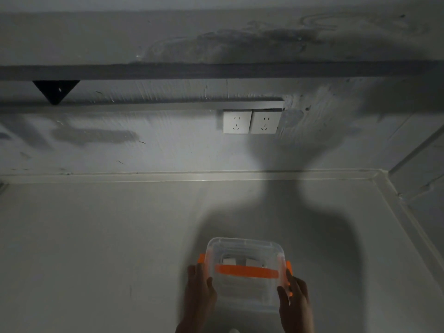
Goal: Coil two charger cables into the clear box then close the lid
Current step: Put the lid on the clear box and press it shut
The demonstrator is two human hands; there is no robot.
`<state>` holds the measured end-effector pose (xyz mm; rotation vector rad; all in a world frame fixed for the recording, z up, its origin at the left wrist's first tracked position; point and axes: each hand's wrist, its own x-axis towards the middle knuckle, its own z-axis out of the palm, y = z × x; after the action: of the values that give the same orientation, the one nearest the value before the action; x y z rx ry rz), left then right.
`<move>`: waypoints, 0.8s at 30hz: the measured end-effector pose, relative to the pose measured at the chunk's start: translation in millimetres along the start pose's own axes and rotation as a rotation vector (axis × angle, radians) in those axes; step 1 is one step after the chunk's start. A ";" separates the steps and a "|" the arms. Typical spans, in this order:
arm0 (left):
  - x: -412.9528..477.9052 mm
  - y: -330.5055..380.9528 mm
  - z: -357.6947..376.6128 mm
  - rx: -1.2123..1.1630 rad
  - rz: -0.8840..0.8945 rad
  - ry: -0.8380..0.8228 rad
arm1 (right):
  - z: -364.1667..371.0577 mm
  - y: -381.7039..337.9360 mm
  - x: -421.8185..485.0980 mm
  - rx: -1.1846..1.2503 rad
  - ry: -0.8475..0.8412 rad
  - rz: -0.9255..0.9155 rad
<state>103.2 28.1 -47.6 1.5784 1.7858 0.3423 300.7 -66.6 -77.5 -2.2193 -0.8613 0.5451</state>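
**Clear box held at both sides**

Clear plastic box (245,272) with orange handle (246,271) sits on the grey counter (96,236), near me. I see my left hand (199,292) and right hand (294,299) curled against its sides, gripping it. White contents inside are blurred.

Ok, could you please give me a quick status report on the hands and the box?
Left hand and right hand grip the clear box at its sides. Lid on, orange handle across the top, whitish items inside. Table around it unobstructed.
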 end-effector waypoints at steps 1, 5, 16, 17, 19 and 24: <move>0.9 0.8 0.1 0.010 -0.001 -0.005 | -1.4 -1.1 -1.3 -0.002 -0.001 -0.003; 6.5 2.0 1.0 0.008 -0.038 -0.021 | -2.4 -10.1 -4.1 -0.039 0.021 -0.037; 13.8 2.3 -4.3 -0.194 -0.101 -0.086 | -0.4 -31.1 11.2 -0.061 -0.044 0.016; 13.6 2.2 -3.2 -0.218 -0.113 -0.088 | -6.3 -35.0 19.7 -0.033 -0.060 0.033; 12.5 0.9 -1.3 -0.255 -0.113 -0.073 | -17.9 -39.1 29.7 -0.019 -0.088 0.040; 1.0 3.8 -6.0 -0.290 -0.117 -0.066 | -27.8 -46.1 5.6 -0.035 -0.005 0.016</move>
<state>102.1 31.4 -41.4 1.2641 1.6837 0.4646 301.4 -49.9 -26.0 -2.2594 -0.8625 0.5471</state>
